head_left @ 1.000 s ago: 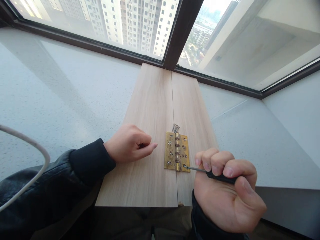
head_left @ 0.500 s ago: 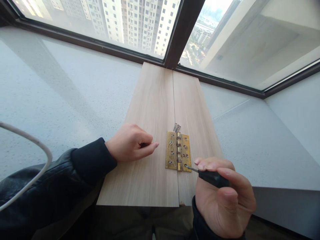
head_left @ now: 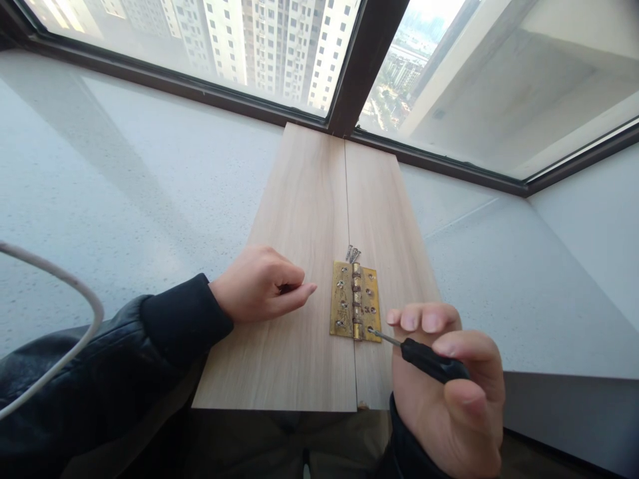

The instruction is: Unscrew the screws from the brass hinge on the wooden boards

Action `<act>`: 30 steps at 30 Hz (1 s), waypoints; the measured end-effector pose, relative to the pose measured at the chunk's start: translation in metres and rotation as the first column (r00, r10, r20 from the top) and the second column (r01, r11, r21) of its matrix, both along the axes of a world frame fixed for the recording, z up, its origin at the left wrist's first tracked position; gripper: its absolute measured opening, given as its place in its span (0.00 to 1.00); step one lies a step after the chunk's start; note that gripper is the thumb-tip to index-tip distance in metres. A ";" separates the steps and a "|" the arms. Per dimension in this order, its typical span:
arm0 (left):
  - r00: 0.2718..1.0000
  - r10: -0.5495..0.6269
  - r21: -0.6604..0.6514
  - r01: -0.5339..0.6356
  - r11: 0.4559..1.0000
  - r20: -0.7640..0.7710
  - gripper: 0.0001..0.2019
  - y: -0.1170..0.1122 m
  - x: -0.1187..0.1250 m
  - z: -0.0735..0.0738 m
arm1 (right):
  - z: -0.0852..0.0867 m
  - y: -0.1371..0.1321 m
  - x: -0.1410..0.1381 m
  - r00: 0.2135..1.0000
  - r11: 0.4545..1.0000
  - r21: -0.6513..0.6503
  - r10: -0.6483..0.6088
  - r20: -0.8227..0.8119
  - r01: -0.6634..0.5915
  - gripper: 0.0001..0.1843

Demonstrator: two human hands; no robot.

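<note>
A brass butt hinge (head_left: 342, 303) lies opened flat across the seam between two pale wooden boards (head_left: 304, 199). My right hand (head_left: 449, 392) grips a screwdriver (head_left: 432, 359) by its black handle, thumb and fingers around it. The shaft slants left, and its tip meets the lowest hole of the hinge's right leaf. Left of the hinge, my left hand (head_left: 264, 285) rests on the board, fingers curled and thumb alongside. Whether anything is inside that curl is hidden. Several loose screws (head_left: 353, 253) lie just above the hinge. Screw heads show in the left leaf's holes.
The boards lie on a speckled white windowsill (head_left: 150, 179), reaching the dark window frame (head_left: 344, 80). A white cable (head_left: 74, 286) loops over my left sleeve. The boards' near edge hangs above my lap, and the sill's edge is at lower right.
My right hand has loosened and shifted its fingers on the screwdriver; the handle sits slightly more to the right and lower. The tip stays at the same hole. My left hand has not moved.
</note>
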State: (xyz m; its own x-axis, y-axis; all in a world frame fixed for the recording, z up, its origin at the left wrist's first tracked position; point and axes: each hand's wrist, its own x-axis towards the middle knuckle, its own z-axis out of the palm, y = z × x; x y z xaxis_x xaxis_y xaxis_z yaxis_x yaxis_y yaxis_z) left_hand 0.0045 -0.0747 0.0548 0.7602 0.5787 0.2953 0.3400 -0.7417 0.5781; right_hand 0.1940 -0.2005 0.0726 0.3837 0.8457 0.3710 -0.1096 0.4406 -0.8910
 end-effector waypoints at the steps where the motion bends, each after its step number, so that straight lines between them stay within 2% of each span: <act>1: 1.000 0.001 -0.001 -0.001 1.000 -0.002 0.22 0.000 0.000 0.000 | -0.002 0.002 0.003 1.000 1.000 0.003 -0.016 -0.001 0.016 0.10; 4: 1.000 0.005 0.002 -0.005 1.000 -0.001 0.22 -0.001 0.000 0.000 | -0.004 0.009 0.004 0.999 1.000 -0.003 0.017 -0.032 -0.017 0.16; 8: 1.000 0.004 -0.005 -0.004 1.000 -0.006 0.22 -0.001 -0.001 -0.001 | 0.003 0.015 -0.007 0.982 0.992 -0.004 0.126 -0.140 -0.128 0.23; 10: 1.000 0.004 -0.006 -0.004 1.000 -0.007 0.22 -0.001 -0.001 -0.001 | 0.006 0.014 -0.013 0.977 0.985 -0.027 0.165 -0.136 -0.170 0.21; 12: 1.000 0.004 -0.003 -0.004 1.000 -0.003 0.22 -0.001 -0.001 -0.001 | 0.007 0.011 -0.014 0.981 0.983 -0.048 0.170 -0.096 -0.175 0.15; 16: 1.000 0.005 0.003 -0.005 1.000 0.006 0.22 -0.001 0.000 0.000 | 0.002 0.007 -0.006 0.999 0.999 -0.016 0.049 -0.004 -0.049 0.07; 19: 1.000 0.007 0.001 -0.007 1.000 0.001 0.22 -0.001 0.000 -0.001 | -0.003 0.007 -0.001 1.000 1.000 -0.008 -0.004 0.027 0.004 0.11; 25: 1.000 0.010 -0.007 -0.010 1.000 -0.013 0.22 -0.001 0.000 -0.001 | -0.002 0.010 -0.010 0.984 0.991 -0.061 0.113 -0.134 -0.122 0.24; 30: 1.000 0.011 -0.003 -0.011 1.000 -0.021 0.22 0.000 0.000 -0.001 | 0.003 0.008 -0.011 0.981 0.983 -0.051 0.170 -0.091 -0.175 0.17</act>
